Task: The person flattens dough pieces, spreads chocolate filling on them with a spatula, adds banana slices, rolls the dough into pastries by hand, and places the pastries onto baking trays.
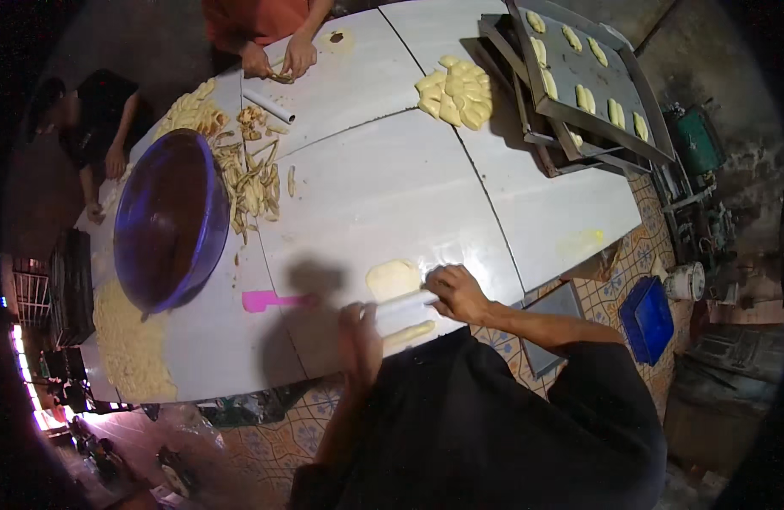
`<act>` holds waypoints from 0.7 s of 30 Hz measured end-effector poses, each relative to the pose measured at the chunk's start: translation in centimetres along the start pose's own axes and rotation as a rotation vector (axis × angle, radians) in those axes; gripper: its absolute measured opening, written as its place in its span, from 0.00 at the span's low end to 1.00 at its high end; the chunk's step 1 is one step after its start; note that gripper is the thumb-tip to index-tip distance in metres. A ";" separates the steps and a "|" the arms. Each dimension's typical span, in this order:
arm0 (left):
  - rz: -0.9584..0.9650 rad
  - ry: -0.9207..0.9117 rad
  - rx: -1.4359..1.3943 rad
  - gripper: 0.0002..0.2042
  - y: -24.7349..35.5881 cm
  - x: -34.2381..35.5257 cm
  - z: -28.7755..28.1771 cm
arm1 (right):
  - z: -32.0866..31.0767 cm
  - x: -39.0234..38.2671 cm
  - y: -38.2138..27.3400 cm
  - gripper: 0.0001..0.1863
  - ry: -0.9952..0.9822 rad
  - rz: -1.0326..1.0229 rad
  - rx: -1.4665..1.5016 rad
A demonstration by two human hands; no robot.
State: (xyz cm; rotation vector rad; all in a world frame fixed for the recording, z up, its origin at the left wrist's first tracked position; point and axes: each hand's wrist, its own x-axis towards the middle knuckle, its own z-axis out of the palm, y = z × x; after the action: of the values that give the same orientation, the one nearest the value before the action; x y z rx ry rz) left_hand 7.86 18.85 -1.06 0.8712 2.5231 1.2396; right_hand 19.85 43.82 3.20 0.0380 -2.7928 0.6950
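My left hand [360, 333] and my right hand [457, 291] each press on one end of a white rolling pin [405, 303] lying on the white table [383, 187]. Just beyond the pin lies a flattened piece of pale dough [393, 278]. A rolled strip of dough [409, 333] lies on my side of the pin. A pink spatula [275, 300] rests on the table to the left of my left hand.
A large purple bowl of brown filling [167, 219] stands at left, with dough strips [252, 178] beside it. A dough pile [456, 92] and metal trays of shaped pieces [583, 72] lie at right. Another person's hands [280, 59] work at the far edge. A blue crate [648, 319] sits on the floor.
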 end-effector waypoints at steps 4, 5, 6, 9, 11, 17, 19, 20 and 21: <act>0.202 -0.174 0.597 0.29 6.5 4.3 -3.7 | -0.5 3.1 -0.1 0.20 0.112 -0.009 -0.091; 0.115 -0.131 0.547 0.34 6.3 5.9 -2.4 | 0.0 4.8 0.2 0.19 0.122 0.064 -0.143; 0.058 -0.099 0.640 0.34 6.8 8.1 -1.9 | 0.3 6.6 0.7 0.18 0.138 0.143 -0.199; 0.084 0.138 0.825 0.33 6.3 15.2 -0.6 | -0.3 11.2 2.2 0.18 0.223 0.193 -0.280; 0.074 0.260 0.921 0.32 4.8 19.4 -0.9 | -1.3 14.2 2.6 0.18 0.208 0.251 -0.289; 0.231 0.117 0.253 0.41 5.0 21.2 -2.9 | -1.3 16.8 3.7 0.22 0.303 0.347 -0.124; 0.337 -0.162 0.297 0.30 4.9 17.8 -1.8 | -1.6 19.0 2.2 0.20 0.339 0.331 0.163; 0.544 -0.182 0.583 0.16 4.4 16.3 -2.4 | -1.5 20.6 0.2 0.18 0.324 0.300 0.353; 0.549 -0.027 0.649 0.06 4.0 14.9 -2.4 | -1.0 22.3 -1.6 0.17 0.222 0.243 0.389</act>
State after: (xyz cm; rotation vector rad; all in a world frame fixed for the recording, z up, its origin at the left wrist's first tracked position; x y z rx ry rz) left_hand -3.51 27.89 4.73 1.7908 2.7912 0.4564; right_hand -1.27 43.69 10.52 -0.2899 -2.4353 1.2116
